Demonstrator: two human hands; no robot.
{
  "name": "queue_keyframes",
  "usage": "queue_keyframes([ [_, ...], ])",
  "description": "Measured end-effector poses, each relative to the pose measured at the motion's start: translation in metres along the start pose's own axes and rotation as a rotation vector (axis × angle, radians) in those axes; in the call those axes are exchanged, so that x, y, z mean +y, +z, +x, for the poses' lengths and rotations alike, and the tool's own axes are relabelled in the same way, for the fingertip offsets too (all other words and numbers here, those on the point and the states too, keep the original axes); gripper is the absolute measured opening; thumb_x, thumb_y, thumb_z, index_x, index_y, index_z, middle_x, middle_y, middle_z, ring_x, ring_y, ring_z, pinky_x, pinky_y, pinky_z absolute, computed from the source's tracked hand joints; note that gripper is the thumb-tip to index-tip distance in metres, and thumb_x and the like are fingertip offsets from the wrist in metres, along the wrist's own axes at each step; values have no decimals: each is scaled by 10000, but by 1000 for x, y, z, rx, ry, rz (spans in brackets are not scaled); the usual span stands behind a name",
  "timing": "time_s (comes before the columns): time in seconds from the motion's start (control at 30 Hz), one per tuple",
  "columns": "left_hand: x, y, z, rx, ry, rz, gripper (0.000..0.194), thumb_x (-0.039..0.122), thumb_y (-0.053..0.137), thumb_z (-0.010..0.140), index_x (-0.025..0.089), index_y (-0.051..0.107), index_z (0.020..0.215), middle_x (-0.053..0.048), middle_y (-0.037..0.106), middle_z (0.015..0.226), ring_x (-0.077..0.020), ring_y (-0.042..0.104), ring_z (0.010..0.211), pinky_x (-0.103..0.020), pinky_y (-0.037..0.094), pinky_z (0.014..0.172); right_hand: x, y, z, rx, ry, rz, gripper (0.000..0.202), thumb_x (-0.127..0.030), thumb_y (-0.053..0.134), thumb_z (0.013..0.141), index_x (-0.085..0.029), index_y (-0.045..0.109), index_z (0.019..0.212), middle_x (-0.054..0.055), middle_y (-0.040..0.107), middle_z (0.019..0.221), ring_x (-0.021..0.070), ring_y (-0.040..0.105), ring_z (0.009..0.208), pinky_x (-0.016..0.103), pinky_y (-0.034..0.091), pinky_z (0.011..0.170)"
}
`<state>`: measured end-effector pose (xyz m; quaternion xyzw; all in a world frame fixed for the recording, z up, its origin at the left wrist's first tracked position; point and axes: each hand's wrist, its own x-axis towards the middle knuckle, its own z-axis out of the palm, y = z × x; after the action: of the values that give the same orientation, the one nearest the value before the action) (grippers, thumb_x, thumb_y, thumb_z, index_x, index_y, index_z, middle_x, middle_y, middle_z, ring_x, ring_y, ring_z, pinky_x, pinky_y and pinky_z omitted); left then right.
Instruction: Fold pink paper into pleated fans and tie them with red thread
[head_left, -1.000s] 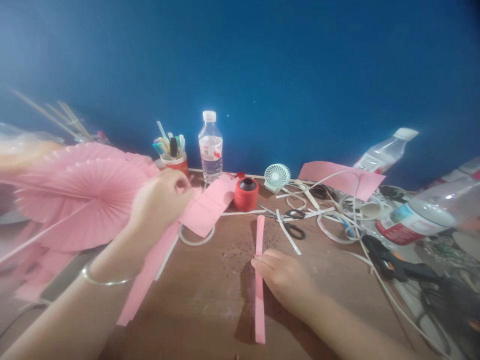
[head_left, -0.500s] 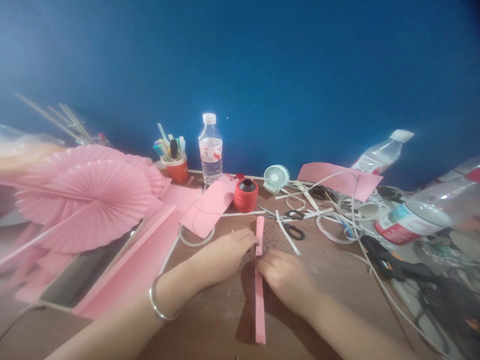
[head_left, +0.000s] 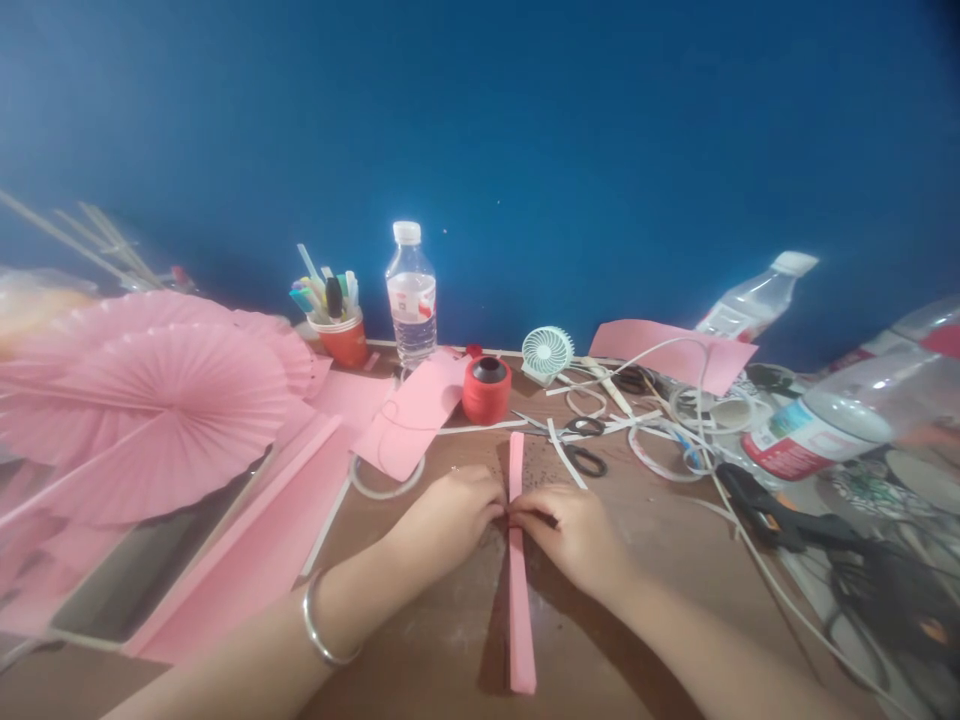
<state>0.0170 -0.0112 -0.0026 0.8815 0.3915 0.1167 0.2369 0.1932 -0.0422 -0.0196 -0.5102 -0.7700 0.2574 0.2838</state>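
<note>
A narrow, pleated pink paper strip (head_left: 523, 610) stands lengthwise in front of me, its far part showing beyond my fingers. My left hand (head_left: 469, 505) is closed at the strip's middle, coming from the left, with a silver bangle on the wrist. From the other side my right hand (head_left: 574, 535) pinches at the same spot, thumb and forefinger together. The fingertips of both hands almost meet and cover the strip there. Whether a thread lies between them is too small to tell. Beyond the strip is a red thread spool (head_left: 486, 395).
Pink paper fans (head_left: 180, 400) and pink sheets fill the left. Black-handled scissors (head_left: 585, 460) and a white paper strip (head_left: 564, 455) lie right of centre. A water bottle (head_left: 412, 300), a small fan (head_left: 547, 352), a glue gun (head_left: 772, 515) with cords, and a large bottle (head_left: 810, 440) stand around.
My fingertips have drawn close on either side of the strip's middle, the left hand shifting slightly nearer me. The view has turned a little to the right.
</note>
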Motion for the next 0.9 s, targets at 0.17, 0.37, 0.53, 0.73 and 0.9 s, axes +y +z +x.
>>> queue_keyframes([
  [0.17, 7, -1, -3, 92, -20, -106, 160, 62, 402, 789, 168, 510, 738, -28, 515, 958, -133, 521, 827, -270, 416, 792, 1, 2, 0, -3, 50, 58, 144, -164, 535, 789, -242, 656, 775, -34, 684, 764, 139, 610, 722, 226, 404, 661],
  [0.37, 10, 1, -3, 78, -119, -154, 127, 72, 419, 730, 185, 439, 675, 8, 518, 709, -130, 499, 663, -244, 387, 615, 2, 3, -1, 11, 60, 54, 164, -186, 504, 807, -239, 653, 761, -31, 680, 744, 143, 608, 710, 231, 400, 650],
  [0.53, 8, 2, -6, -1, -248, -252, 156, 143, 330, 821, 198, 476, 822, 7, 564, 659, -137, 530, 580, -245, 354, 563, 1, 3, 0, 7, 80, 99, 141, -189, 513, 798, -229, 642, 760, -21, 674, 741, 147, 603, 702, 233, 396, 639],
  [0.73, 9, 6, -6, 28, -303, -211, 105, 191, 444, 762, 205, 546, 749, 25, 556, 624, -132, 494, 563, -227, 317, 515, -1, 1, 0, 11, 122, 107, 127, -203, 504, 811, -224, 612, 748, -46, 637, 693, 118, 571, 654, 206, 371, 600],
  [0.9, 10, 10, -5, 57, -297, -226, 144, 207, 461, 756, 200, 585, 682, 38, 544, 583, -113, 468, 536, -220, 313, 514, 0, 4, -1, 51, 139, 134, 152, -233, 459, 835, -206, 594, 771, -20, 623, 702, 132, 558, 646, 211, 378, 590],
])
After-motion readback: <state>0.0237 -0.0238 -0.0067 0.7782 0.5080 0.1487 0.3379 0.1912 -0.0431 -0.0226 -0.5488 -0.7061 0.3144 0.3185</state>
